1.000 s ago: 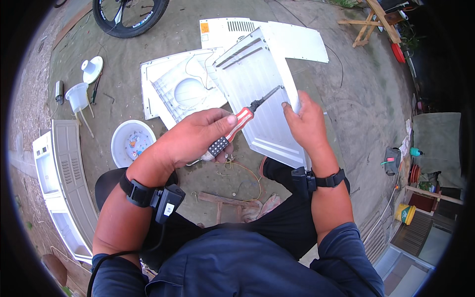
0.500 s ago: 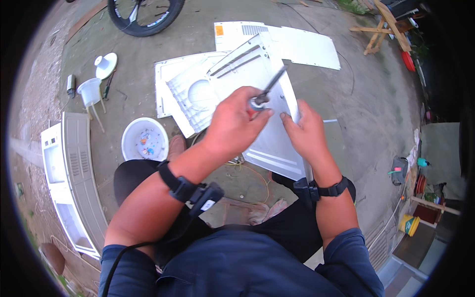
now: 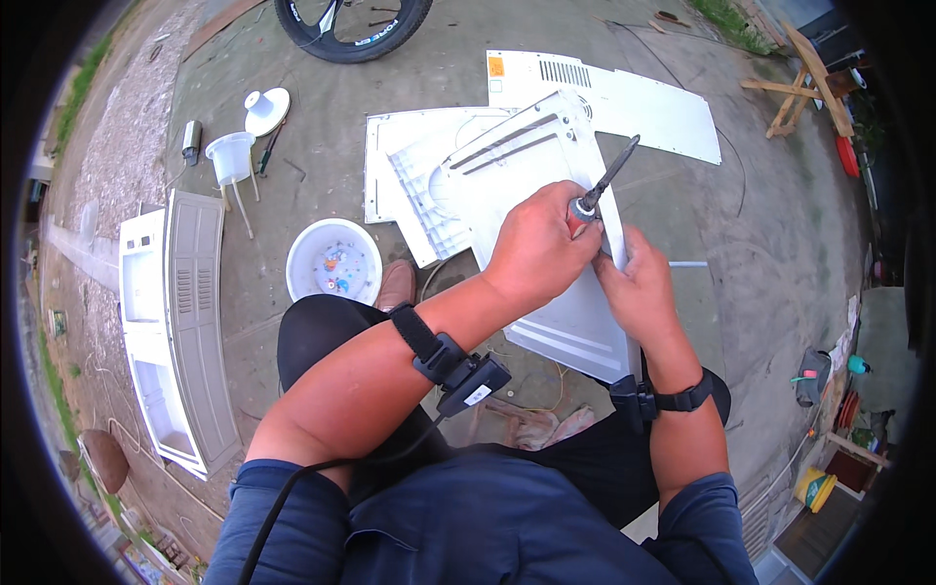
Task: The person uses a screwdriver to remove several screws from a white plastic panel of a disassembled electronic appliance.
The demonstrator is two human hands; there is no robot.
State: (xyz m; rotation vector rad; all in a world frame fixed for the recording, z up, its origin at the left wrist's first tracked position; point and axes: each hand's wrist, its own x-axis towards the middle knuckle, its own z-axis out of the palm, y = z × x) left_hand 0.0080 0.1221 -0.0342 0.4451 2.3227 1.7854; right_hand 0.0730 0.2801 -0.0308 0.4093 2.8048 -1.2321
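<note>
The left hand's (image 3: 544,242) grip wraps a screwdriver (image 3: 614,171), its tip past a white panel's (image 3: 585,314) edge; the right hand (image 3: 641,292) pinches that panel, tilted near the right leg (image 3: 614,470); a loosened pinch could let it swing, the screwdriver slipping toward fingers.

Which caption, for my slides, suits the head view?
Left hand grips a red-handled screwdriver; right hand holds a slotted white panel.

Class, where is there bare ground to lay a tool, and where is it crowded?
A broad bare patch lies between the right hand and the grey bag, below the wooden trestle. A smaller, mostly bare one lies between the wheel and the round basin, left of the stacked panels. Crowded: around the left hand, screwdriver and held panel.
</note>
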